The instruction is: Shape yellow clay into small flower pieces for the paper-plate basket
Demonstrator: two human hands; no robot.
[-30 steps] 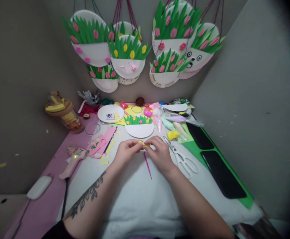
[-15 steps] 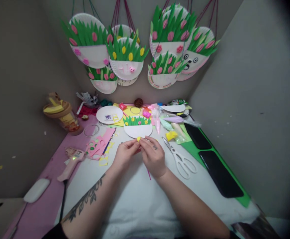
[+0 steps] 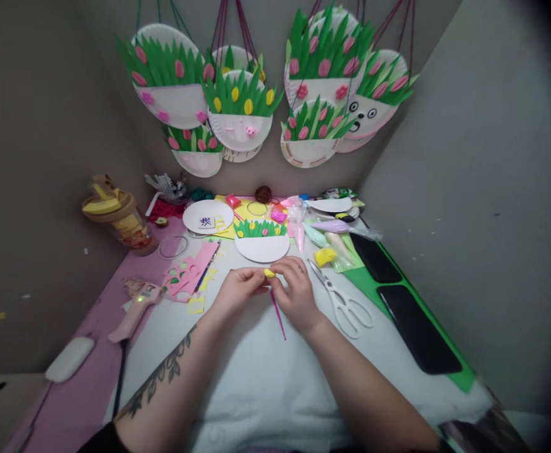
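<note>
My left hand (image 3: 235, 292) and my right hand (image 3: 295, 294) meet over the white table, fingertips pinched together on a small yellow foam piece (image 3: 269, 273). A thin pink stick (image 3: 278, 313) lies on the table below and between my hands. Just beyond the hands lies a half paper plate with green foam grass and yellow flowers (image 3: 261, 239).
White scissors (image 3: 342, 299) lie right of my right hand. A pink glue gun (image 3: 136, 308) and pink foam scraps (image 3: 187, 272) are at the left. A round paper plate (image 3: 208, 216), coloured bags (image 3: 327, 233), two black phones (image 3: 412, 314) and hanging plate crafts (image 3: 240, 104) surround.
My hands dipped slightly toward the table and kept working the yellow piece; it now sits lower between my fingertips, and the pink stick shows again below them.
</note>
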